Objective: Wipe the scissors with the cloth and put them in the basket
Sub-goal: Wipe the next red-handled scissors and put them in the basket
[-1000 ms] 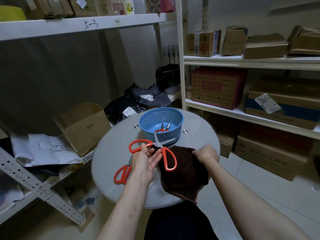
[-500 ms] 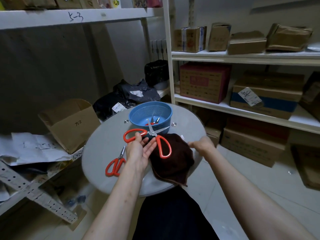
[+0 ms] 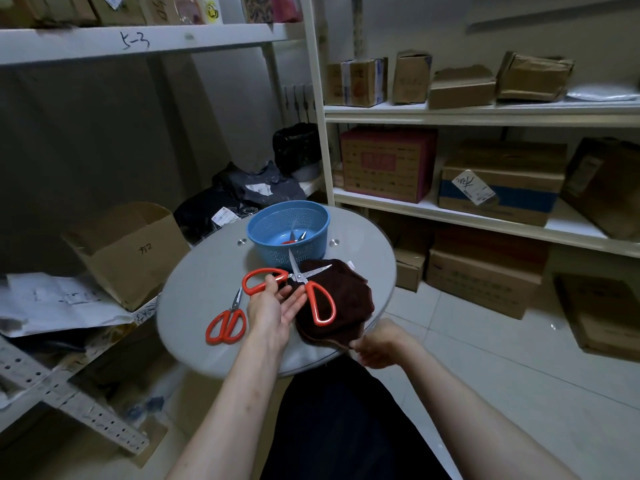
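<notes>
At table rim (image 3: 388, 271), scissors (image 3: 300, 279) above cloth (image 3: 346, 294).

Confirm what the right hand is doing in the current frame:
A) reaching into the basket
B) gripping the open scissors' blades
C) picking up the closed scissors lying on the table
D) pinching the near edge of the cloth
D: the right hand pinches the near edge of the cloth by the table rim, while the left hand holds the open scissors by a handle.
</notes>
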